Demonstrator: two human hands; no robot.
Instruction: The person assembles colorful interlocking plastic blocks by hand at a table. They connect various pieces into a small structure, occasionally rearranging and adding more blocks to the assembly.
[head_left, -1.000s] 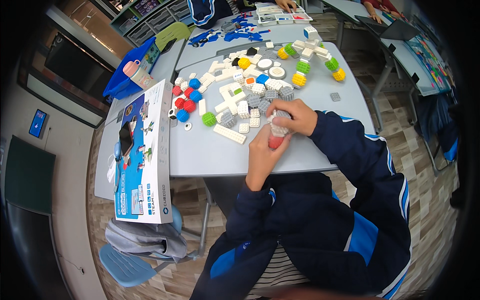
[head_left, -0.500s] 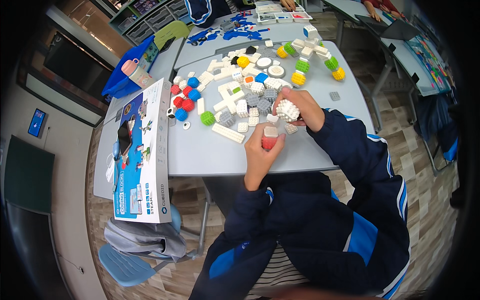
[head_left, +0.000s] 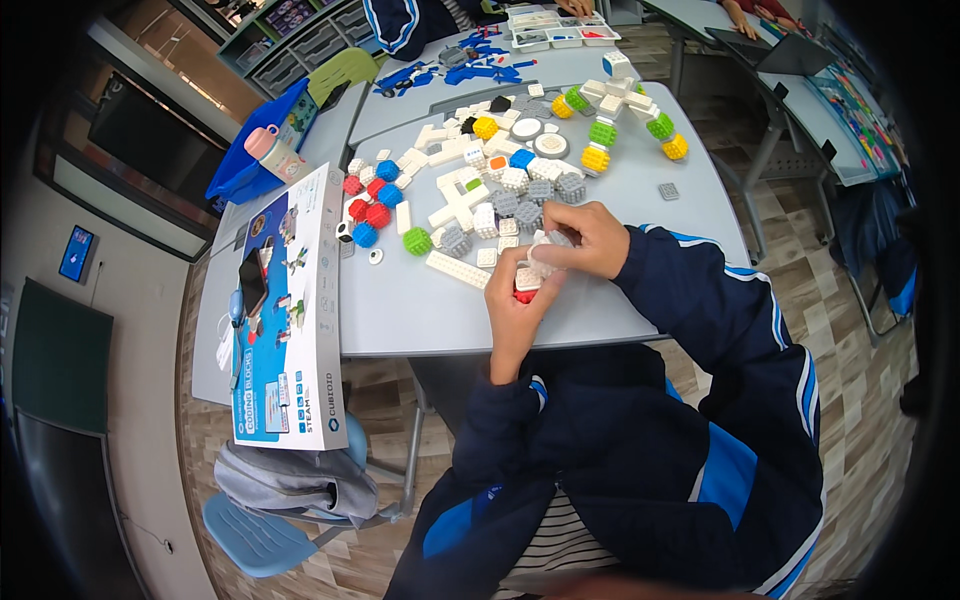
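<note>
Worker in dark jacket, at the near edge of the grey table (head_left: 430, 325); both hands just in from that edge, right of its middle. Left hand (head_left: 510, 310) curled around a red block (head_left: 524, 297), a white square piece (head_left: 528, 281) showing above the red. Right hand (head_left: 592, 240) bent in from the right, fingers pinched on a pale block (head_left: 548, 257), blurred and partly covered. Hands nearly meet; from here I cannot tell whether the pale block touches the white piece.

Left: a white-and-blue box (head_left: 332, 370) juts past the near edge. Close to the hands, a long white bar (head_left: 458, 270), slantwise. Behind that, a green block (head_left: 417, 240), a white cross (head_left: 460, 200) and a clump of grey blocks (head_left: 530, 208). Grey plate (head_left: 668, 190) alone by the right edge.

Near the far right corner, a figure of white, green and yellow blocks (head_left: 614, 103), standing on splayed legs. Farther, on the next table, loose blue parts (head_left: 490, 68), a white compartmented tray (head_left: 560, 40) and another person's hand (head_left: 576, 8) above it.
</note>
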